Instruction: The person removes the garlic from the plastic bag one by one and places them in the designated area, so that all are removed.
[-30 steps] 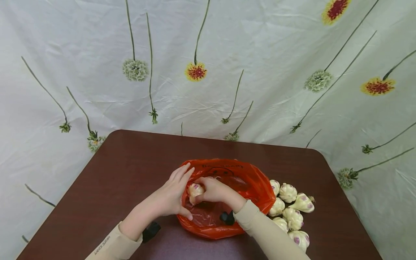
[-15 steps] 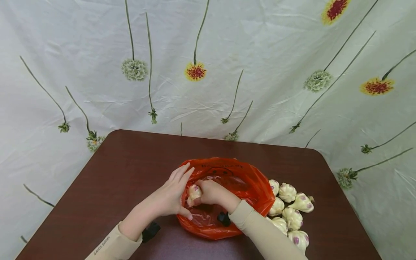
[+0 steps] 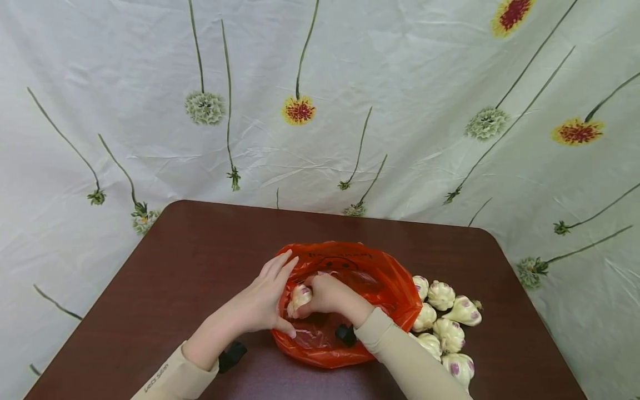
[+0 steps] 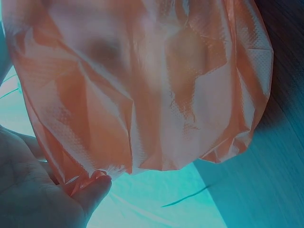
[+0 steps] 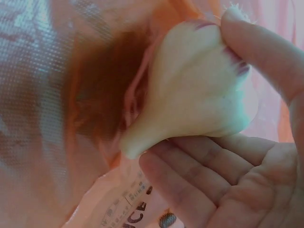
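A red plastic bag (image 3: 395, 278) stands with its mouth spread wide on the table. At its left rim my left hand (image 3: 262, 294) grips the edge, with the thumb (image 4: 97, 192) pressed on the gathered plastic in the left wrist view. Inside the bag, my right hand (image 3: 330, 294) holds a garlic bulb (image 3: 300, 298) near the left wall. The right wrist view shows this bulb (image 5: 199, 85) whole, pale with purple streaks, between the thumb (image 5: 261, 52) and the fingers (image 5: 190, 175). The bottom of the bag is partly hidden by the right hand and forearm.
Several more garlic bulbs (image 3: 450, 335) lie in a cluster on the dark brown table (image 3: 215, 244), right of the bag; the right sleeve (image 3: 415, 355) partly covers them. A white curtain (image 3: 400, 66) with printed flowers hangs behind the table.
My right hand has shifted slightly left within the bag, and the bulb in it has turned a little. The left hand stays at the rim.
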A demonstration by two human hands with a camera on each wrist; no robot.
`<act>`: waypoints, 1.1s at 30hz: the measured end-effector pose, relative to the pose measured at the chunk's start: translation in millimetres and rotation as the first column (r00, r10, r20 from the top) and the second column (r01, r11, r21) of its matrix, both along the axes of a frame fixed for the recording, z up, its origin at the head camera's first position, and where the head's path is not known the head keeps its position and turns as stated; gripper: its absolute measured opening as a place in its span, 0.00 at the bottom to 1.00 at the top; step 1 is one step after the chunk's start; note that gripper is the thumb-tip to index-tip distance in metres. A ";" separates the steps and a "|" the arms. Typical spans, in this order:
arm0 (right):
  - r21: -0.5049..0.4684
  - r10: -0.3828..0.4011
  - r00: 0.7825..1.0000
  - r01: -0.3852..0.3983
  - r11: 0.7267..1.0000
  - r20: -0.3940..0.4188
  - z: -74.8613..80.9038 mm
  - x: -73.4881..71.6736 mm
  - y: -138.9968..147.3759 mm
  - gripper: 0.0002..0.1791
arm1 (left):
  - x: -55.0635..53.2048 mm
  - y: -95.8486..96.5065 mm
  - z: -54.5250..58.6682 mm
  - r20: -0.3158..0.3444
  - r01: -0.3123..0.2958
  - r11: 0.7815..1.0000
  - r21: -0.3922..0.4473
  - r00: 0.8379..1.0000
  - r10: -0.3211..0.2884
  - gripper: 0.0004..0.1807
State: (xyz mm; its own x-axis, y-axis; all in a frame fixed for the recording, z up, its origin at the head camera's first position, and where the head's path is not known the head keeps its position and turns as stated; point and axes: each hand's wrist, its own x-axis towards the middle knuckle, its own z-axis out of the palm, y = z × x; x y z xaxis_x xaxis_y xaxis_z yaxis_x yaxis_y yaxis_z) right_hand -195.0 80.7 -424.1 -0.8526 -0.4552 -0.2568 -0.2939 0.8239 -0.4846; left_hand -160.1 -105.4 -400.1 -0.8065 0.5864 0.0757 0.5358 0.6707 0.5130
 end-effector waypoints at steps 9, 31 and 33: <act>-0.130 -0.068 0.997 0.071 0.989 0.031 19.3 1.0 15.3 0.39 | 0.3 -1.0 0.8 0.014 -0.009 1.000 -0.014 1.000 0.009 0.72; -0.466 -0.347 0.938 0.307 0.830 -0.001 83.7 31.4 106.6 0.42 | -0.7 -0.3 1.8 0.013 -0.021 1.000 -0.013 1.000 0.021 0.72; -0.473 -0.372 0.928 0.323 0.820 -0.012 86.9 35.0 118.1 0.41 | -0.7 -0.3 1.7 0.015 -0.019 1.000 -0.012 1.000 0.019 0.72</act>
State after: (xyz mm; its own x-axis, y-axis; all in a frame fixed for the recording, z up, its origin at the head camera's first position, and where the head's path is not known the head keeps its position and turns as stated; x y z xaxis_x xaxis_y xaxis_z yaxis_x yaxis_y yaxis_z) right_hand -160.0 198.8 -337.2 -0.9859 -0.1674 -0.0003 -0.0972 0.5741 -0.8130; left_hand -160.8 -105.7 -398.4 -0.8183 0.5721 0.0561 0.5152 0.6867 0.5128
